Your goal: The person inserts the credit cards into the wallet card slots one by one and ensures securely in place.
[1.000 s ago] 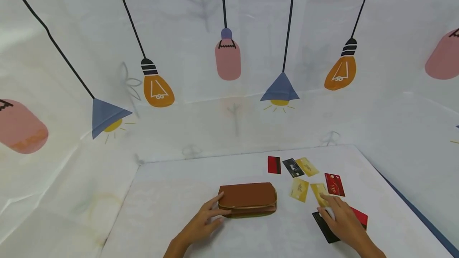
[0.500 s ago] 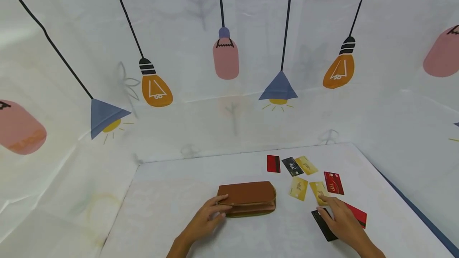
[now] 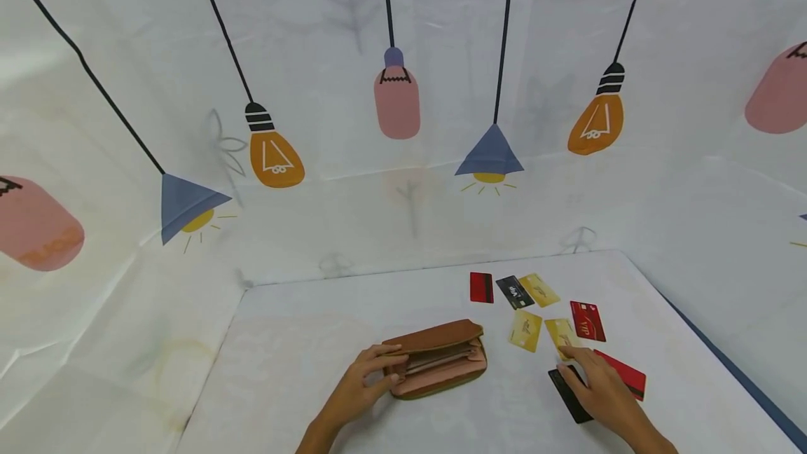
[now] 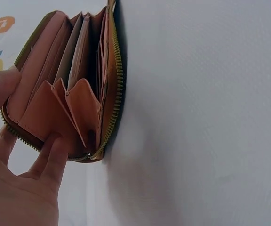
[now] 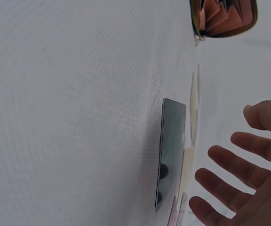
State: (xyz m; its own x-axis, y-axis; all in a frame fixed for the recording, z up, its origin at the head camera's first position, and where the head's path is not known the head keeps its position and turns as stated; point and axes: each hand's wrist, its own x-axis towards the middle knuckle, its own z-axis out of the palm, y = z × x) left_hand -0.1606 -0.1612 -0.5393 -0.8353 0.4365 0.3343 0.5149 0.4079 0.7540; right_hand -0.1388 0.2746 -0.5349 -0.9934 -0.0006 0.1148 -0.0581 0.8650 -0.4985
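A brown zip-around wallet [image 3: 438, 359] gapes towards me on the white table, its pink inner pockets [image 4: 55, 110] and brass-coloured zipper showing. My left hand [image 3: 361, 385] grips its left end, with fingers on the cover and at the pleated inner side. Off to the right, my right hand [image 3: 599, 391] is held above the cards, fingers spread and holding nothing. Nearest to it lies a black card [image 3: 570, 392], partly covered by the hand in the head view. A red card [image 3: 624, 375] and a gold card [image 3: 561, 335] lie just beyond the fingers.
Farther back lie a red striped card [image 3: 481, 287], a black VIP card [image 3: 514, 293], two gold cards and a red VIP card [image 3: 588, 321]. A white backdrop [image 3: 353, 230] printed with hanging lamps rises behind the table [image 3: 284, 342].
The wallet's cover has been lifted from nearly closed to gaping, and its inner pockets have come into view. My left hand has stayed at its left end; the right hand has barely moved.
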